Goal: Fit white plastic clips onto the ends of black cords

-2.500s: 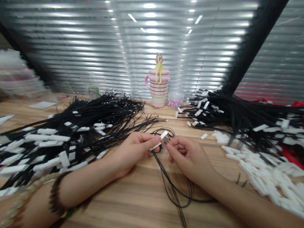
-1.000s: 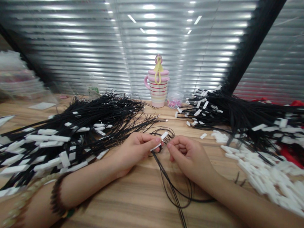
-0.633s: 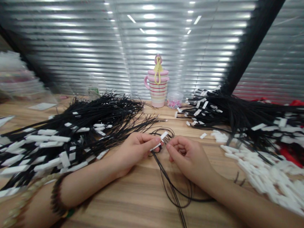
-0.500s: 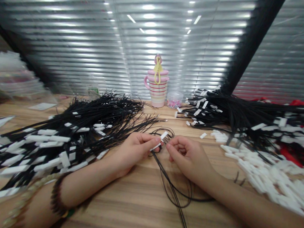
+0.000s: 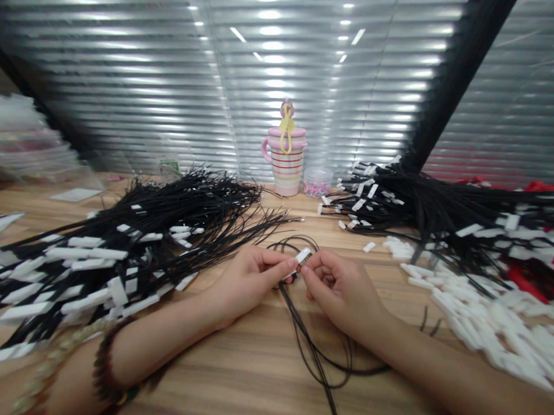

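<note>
A small white tag (image 5: 303, 254) is pinched between the thumb and fingers of my left hand (image 5: 254, 279), at the middle of the view. My right hand (image 5: 340, 288) is closed, its thumb and fingertips touching the tag's right side; whether it grips the tag or a cord end there is too small to tell. Thin black cords (image 5: 302, 323) run from under the fingers down to the front edge of the view, with loose loops below my right hand and another coil behind the fingertips.
Black cords with white tags (image 5: 181, 198) are heaped at left. Another bundle (image 5: 414, 194) lies at right, near loose white pieces (image 5: 491, 318) and red material (image 5: 529, 280). A striped pink cup (image 5: 287, 165) and a tub of beads (image 5: 317, 183) stand behind, before blinds.
The fingertips of my right hand have come up against the white tag, which my left hand has tilted slightly. The cord loops below have shifted a little.
</note>
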`<state>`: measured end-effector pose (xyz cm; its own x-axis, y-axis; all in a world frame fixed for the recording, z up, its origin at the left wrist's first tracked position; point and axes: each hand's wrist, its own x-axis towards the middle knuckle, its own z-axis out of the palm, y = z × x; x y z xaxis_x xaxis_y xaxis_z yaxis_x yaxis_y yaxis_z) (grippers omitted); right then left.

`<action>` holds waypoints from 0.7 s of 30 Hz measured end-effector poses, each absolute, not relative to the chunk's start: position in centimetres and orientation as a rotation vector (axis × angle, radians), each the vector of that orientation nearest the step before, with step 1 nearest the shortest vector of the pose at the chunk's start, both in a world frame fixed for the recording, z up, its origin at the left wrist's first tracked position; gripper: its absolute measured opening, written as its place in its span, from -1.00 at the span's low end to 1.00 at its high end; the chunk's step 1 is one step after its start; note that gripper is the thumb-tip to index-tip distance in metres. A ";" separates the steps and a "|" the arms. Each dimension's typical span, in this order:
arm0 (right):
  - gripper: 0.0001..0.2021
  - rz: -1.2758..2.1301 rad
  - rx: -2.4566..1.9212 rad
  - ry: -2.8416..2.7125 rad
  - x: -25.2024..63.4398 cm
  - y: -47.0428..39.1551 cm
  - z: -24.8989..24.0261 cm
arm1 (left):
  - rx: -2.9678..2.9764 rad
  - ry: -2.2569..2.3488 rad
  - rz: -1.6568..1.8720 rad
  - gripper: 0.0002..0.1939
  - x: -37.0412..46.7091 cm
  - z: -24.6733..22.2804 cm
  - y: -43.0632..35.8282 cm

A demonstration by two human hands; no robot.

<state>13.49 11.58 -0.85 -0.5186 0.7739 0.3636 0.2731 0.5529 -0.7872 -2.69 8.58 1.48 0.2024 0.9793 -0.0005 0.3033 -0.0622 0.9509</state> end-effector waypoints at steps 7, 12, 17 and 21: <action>-0.85 0.966 -0.852 -2.004 13.3 11.8 -0.7 | 1.557 1.295 0.990 -0.70 -2.7 1.2 8.6; -0.79 1.252 -0.726 -2.053 13.5 13.0 -0.4 | 1.391 1.344 1.178 -0.73 -3.4 1.5 9.0; -0.79 1.642 -0.623 -2.142 14.9 13.6 0.7 | 1.325 1.272 1.288 -0.72 -4.3 2.7 9.1; -0.80 2.053 -0.538 -2.079 15.6 13.9 1.4 | 1.350 1.204 1.381 -0.75 -4.2 3.8 8.8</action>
<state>15.64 13.88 1.38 -0.9203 0.3693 -0.1290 0.1336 -0.0131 -0.9909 -4.17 8.82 3.83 -0.0681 0.9794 0.1902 0.0554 -0.1866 0.9809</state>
